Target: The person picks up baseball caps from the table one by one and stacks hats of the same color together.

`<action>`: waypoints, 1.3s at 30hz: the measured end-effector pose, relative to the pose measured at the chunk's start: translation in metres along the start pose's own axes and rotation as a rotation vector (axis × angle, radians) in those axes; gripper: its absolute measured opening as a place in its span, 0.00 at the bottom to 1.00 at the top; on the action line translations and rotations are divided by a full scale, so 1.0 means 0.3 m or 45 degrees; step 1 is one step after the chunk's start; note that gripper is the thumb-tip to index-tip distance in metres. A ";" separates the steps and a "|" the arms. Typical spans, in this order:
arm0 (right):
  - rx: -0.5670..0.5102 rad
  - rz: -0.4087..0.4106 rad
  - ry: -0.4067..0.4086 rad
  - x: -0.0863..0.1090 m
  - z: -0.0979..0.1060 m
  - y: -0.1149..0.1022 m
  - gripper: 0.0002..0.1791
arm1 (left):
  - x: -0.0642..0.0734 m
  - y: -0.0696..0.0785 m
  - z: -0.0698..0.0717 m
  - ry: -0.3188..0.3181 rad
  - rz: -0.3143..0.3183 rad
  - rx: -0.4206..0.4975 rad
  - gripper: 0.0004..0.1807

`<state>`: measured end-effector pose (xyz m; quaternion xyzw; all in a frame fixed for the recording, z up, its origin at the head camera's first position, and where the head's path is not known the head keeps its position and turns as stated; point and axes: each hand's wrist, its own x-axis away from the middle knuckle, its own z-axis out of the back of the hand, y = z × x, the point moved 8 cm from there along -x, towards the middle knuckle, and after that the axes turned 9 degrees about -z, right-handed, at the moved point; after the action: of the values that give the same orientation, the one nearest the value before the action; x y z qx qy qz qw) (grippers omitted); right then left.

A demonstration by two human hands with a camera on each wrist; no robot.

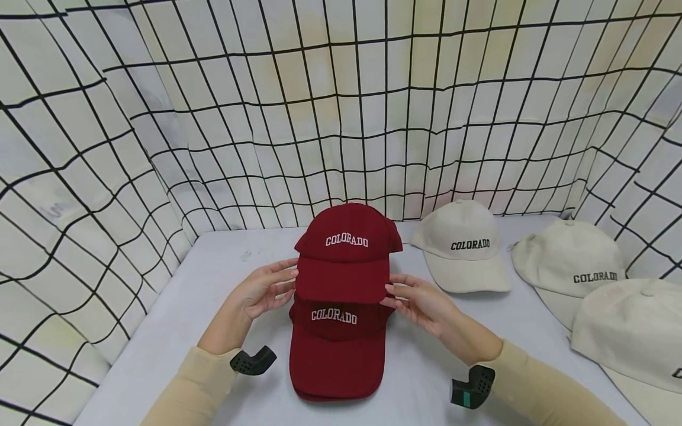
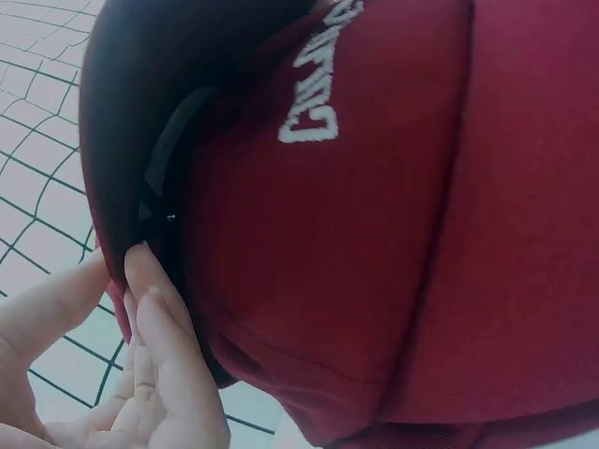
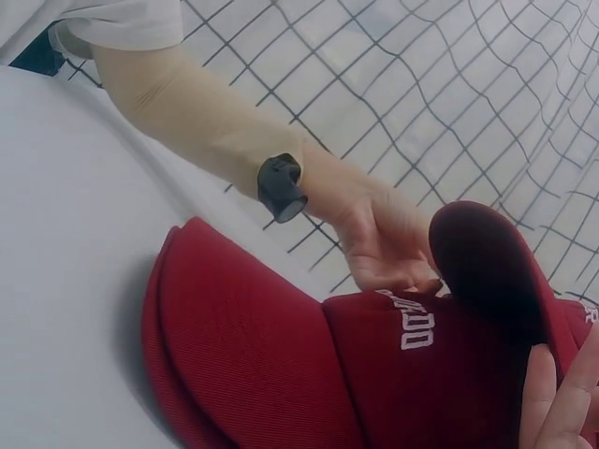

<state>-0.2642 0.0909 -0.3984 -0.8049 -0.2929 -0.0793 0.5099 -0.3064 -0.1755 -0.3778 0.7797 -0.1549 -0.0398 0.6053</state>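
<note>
A dark red baseball cap (image 1: 342, 278) with white COLORADO lettering is held by its brim between both hands. My left hand (image 1: 269, 289) pinches the brim's left edge, thumb on one face and fingers on the other, as the left wrist view shows. On the opposite edge, the fingers of my right hand (image 1: 421, 302) grip the brim. Below it, red caps (image 1: 338, 367) lie stacked on the white surface, two brims showing in the right wrist view. The held cap's brim (image 3: 482, 257) is raised over the crown of the stack, hiding part of it.
To the right sit several cream caps with dark COLORADO lettering: one at the back (image 1: 463, 248), another (image 1: 572, 260) farther right, and a third (image 1: 634, 331) nearer, cut off by the frame. A black wire grid (image 1: 341, 118) backed in white walls the table (image 1: 176, 331) at back and sides.
</note>
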 end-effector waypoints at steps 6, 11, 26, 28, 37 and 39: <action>-0.025 -0.018 -0.033 0.008 -0.002 0.018 0.22 | -0.004 -0.017 0.013 0.014 -0.002 -0.102 0.25; -0.030 -0.028 -0.068 0.015 -0.005 0.036 0.21 | -0.007 -0.025 0.019 0.016 0.003 -0.149 0.21; 0.029 -0.061 -0.100 0.033 0.001 0.099 0.13 | 0.012 -0.046 0.021 -0.058 0.053 -0.209 0.21; 0.034 -0.064 -0.098 0.035 0.001 0.104 0.13 | 0.012 -0.047 0.022 -0.064 0.058 -0.213 0.21; 0.044 -0.110 -0.139 0.046 -0.003 0.125 0.14 | 0.023 -0.054 0.030 -0.105 0.107 -0.242 0.17; 0.046 -0.124 -0.163 0.051 -0.004 0.130 0.13 | 0.026 -0.055 0.031 -0.115 0.115 -0.249 0.17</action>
<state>-0.2299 0.0838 -0.4215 -0.7839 -0.3650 -0.0472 0.5001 -0.2980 -0.1828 -0.3950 0.7065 -0.2124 -0.0628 0.6722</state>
